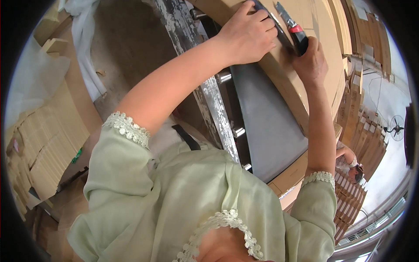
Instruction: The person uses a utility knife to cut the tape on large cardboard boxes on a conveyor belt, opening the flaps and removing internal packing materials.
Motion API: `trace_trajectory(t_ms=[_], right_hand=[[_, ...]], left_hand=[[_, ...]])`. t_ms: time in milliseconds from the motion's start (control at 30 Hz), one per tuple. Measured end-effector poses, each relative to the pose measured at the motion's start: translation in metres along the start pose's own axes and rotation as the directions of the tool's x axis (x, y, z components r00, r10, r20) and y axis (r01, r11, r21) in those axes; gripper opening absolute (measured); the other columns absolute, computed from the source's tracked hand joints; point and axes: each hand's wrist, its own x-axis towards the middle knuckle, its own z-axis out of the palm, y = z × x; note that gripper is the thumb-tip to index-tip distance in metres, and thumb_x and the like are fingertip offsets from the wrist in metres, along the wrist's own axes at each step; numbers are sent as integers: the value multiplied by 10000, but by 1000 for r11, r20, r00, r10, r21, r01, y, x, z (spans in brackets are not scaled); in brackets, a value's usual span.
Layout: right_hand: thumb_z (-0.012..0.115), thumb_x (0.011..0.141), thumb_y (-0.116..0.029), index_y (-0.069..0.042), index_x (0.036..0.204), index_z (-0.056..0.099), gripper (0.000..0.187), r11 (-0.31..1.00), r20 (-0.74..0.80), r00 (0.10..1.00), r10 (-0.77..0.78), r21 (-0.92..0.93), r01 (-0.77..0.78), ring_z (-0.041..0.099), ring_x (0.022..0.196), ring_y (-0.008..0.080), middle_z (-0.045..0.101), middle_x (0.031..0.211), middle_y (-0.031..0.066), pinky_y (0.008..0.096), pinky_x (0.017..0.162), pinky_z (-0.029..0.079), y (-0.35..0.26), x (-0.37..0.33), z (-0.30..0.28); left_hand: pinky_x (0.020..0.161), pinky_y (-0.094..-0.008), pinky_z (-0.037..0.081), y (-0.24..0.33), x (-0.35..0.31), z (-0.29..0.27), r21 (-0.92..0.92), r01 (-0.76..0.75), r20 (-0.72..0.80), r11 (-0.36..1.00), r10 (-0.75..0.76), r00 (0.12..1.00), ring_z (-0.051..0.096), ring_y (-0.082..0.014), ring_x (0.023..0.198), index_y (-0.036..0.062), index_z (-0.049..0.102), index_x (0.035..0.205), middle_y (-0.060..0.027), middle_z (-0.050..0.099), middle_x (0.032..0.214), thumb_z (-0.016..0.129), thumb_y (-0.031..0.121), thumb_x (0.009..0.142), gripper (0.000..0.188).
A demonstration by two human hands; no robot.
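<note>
A utility knife (297, 35) with a black and red handle is gripped in my right hand (310, 64). Its blade end points away from me, over a brown cardboard box (329, 65). Beside the knife, my left hand (251, 35) has its fingers curled at a long, narrow dark strip (276, 25) lying along the cardboard. What the strip is made of, I cannot tell. Below the box, a flat grey surface (266, 118) reaches toward my body.
A worn metal rail (214, 105) with rollers runs along the left of the box. Flattened cardboard (52, 148) is stacked at the left, near translucent plastic sheeting (85, 52). More cardboard stacks (360, 139) rise at the right, where another person (347, 159) is visible near a fan (396, 128).
</note>
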Motion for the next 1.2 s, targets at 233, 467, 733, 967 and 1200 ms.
trace_trajectory(t_ms=[233,467,733,967,1200], right_hand=[[674,797,-331,-118,1043,565,343,981,-44,981,-188,-58,186,634,877,345,662,927,122,432,743,499,24,44,-37],[742,760,-343,-83,1033,566,416,947,18,967,-255,-197,253,642,787,311,653,835,120,395,732,500,9,68,-45],[764,749,-357,-83,1039,587,436,959,32,979,-200,-198,202,601,737,205,617,787,61,335,739,487,1,89,-43],[801,695,-345,-60,935,573,436,957,-8,958,-286,-39,286,631,717,314,641,796,130,402,672,498,-19,104,-19],[759,628,-259,-45,874,506,412,989,70,997,-18,146,8,586,711,412,593,749,184,457,640,475,-27,96,-15]], left_hand=[[1018,-488,306,-29,-3,25,-95,28,-174,995,-44,984,526,-245,1036,67,687,837,-69,633,938,553,324,861,290],[1021,-483,294,-50,-5,38,-56,41,-258,998,-54,965,539,-225,1028,78,718,846,-43,658,917,511,331,853,327],[999,-457,298,-71,4,39,-13,73,-226,997,-74,971,539,-213,1040,86,734,871,-50,673,968,474,333,866,358],[982,-438,317,-95,19,40,33,67,-162,997,-61,985,529,-158,1021,145,700,924,27,631,926,526,424,866,334],[1008,-408,334,-98,27,14,120,10,-69,993,-2,998,522,-184,972,76,652,935,-19,586,911,642,370,788,328]])
